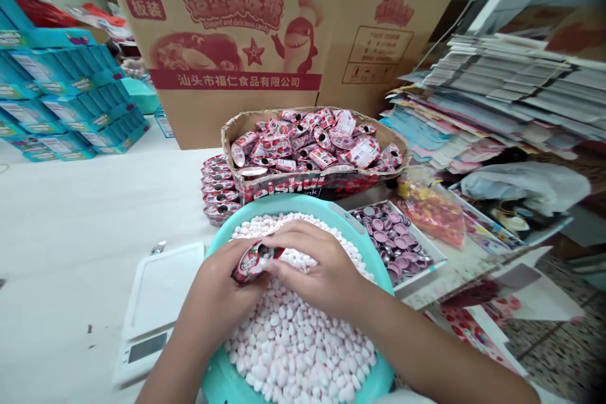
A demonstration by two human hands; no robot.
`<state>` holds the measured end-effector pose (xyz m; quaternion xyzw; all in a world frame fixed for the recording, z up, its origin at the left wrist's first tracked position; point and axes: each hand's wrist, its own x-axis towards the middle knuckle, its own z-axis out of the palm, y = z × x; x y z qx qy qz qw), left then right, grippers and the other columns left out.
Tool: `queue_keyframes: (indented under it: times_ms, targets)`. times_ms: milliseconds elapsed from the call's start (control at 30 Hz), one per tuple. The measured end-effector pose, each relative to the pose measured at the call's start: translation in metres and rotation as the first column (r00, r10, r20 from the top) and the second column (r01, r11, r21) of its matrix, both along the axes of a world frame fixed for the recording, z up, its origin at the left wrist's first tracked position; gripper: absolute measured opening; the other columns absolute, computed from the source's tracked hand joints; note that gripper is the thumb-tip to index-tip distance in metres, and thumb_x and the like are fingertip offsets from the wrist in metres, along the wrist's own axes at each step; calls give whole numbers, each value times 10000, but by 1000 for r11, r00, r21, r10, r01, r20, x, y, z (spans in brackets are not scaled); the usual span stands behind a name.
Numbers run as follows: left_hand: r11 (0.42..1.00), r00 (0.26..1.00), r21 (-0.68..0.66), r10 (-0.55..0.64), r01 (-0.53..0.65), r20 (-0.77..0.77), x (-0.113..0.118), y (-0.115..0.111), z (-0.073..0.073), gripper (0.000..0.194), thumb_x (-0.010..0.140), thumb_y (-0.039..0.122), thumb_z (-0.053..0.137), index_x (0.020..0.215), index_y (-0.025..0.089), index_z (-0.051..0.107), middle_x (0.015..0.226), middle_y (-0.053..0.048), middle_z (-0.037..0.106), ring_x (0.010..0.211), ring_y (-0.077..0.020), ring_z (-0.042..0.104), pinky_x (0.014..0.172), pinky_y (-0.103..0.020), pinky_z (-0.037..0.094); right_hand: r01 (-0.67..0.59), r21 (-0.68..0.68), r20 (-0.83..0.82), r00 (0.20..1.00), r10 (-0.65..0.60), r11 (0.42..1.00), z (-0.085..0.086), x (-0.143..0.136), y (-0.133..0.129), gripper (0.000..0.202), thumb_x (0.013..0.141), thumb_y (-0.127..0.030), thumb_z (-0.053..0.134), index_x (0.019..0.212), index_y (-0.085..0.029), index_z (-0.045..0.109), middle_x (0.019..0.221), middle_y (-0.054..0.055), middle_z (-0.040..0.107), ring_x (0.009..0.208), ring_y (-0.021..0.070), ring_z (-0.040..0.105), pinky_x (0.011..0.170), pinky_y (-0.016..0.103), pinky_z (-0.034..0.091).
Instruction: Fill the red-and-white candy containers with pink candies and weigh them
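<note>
My left hand (230, 281) is closed round a small red printed candy box (249, 263), tilted over a turquoise basin (208, 377). White and pale pink candies (303, 341) fill the basin, and a few show at the box's open end. Curved over that end is my right hand (315, 265), its thumb and fingertips at the opening. Whether it pinches any candies is hidden by the fingers. Just behind the basin stands a cut-down carton (326, 186) heaped with similar red printed boxes (296, 139).
A white digital scale (163, 290) lies left of the basin. Stacked red boxes (220, 192) stand beside the carton. At right are a tray of round lids (400, 237), a bag of wrapped sweets (433, 208) and piled card sheets (511, 95). Blue boxes (66, 101) are stacked far left.
</note>
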<state>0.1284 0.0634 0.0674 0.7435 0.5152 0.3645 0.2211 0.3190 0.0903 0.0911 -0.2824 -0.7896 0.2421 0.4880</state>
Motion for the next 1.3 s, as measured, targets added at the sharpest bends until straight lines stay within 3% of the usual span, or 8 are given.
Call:
queue_keyframes:
  times_ms: [233, 400, 500, 600, 800, 1033, 1133, 1300]
  targets:
    - [1000, 999, 15, -4, 4, -46, 3, 1, 0, 288, 825, 221, 645, 1109, 242, 688, 1097, -38, 722, 989, -220, 679, 858, -316, 539, 94, -152, 65, 994, -85, 984, -4, 0, 2, 95, 834, -167, 713, 885, -226, 767, 1038, 62, 647, 1008, 182, 644, 925, 337, 530]
    - [997, 996, -16, 77, -78, -49, 2, 0, 1, 293, 823, 303, 683, 1108, 237, 697, 1077, -39, 731, 955, -228, 683, 866, -334, 541, 251, -311, 223, 957, -186, 917, -9, 18, 13, 357, 940, -287, 582, 1286, -208, 617, 1286, 116, 608, 1219, 226, 575, 1073, 417, 448]
    - [986, 988, -61, 150, -152, -34, 1, -2, 3, 276, 812, 350, 697, 1060, 231, 714, 1036, -28, 742, 910, -230, 690, 836, -328, 544, 197, -340, 539, 842, 19, 919, -15, 34, 14, 402, 876, -348, 673, 1237, -171, 657, 1309, 169, 619, 1280, 332, 532, 1079, 512, 418]
    - [982, 985, -81, 168, -170, -31, 1, -2, 4, 280, 810, 373, 696, 1050, 231, 719, 1045, -23, 744, 907, -233, 692, 800, -316, 542, 74, -337, 642, 748, 171, 939, -18, 41, 8, 263, 842, -325, 721, 1059, -177, 735, 1127, 135, 694, 1111, 306, 626, 954, 436, 490]
    - [993, 991, -54, 96, -101, -91, 2, 0, 0, 309, 840, 390, 663, 1105, 241, 713, 1093, -34, 732, 970, -241, 685, 846, -323, 537, 141, -342, 608, 787, 104, 929, -22, 34, 4, 185, 810, -108, 654, 901, -201, 786, 913, 49, 762, 891, 212, 687, 791, 314, 487]
    - [998, 991, 31, 54, -50, -126, 1, 1, -10, 346, 845, 346, 651, 1171, 235, 690, 1172, -56, 707, 1040, -245, 677, 935, -339, 529, 256, -386, 445, 893, -64, 886, -3, 33, 7, 87, 792, -121, 713, 759, -190, 753, 776, 13, 741, 715, 156, 650, 648, 268, 467]
    - [998, 994, 68, 21, -14, -110, 1, 2, -11, 340, 828, 276, 638, 1162, 235, 691, 1158, -55, 706, 1023, -237, 683, 906, -324, 540, 190, -265, 287, 951, -111, 945, 13, 22, 5, 75, 834, -141, 707, 800, -195, 747, 838, 14, 746, 785, 152, 665, 710, 269, 500]
    - [997, 998, 79, -4, 10, -66, 1, 2, -8, 321, 824, 223, 622, 1136, 249, 693, 1110, -35, 708, 978, -215, 687, 853, -298, 544, 15, -190, 256, 966, 35, 982, 21, 2, 2, 181, 843, -111, 677, 945, -235, 761, 960, 9, 769, 910, 164, 701, 841, 287, 541]
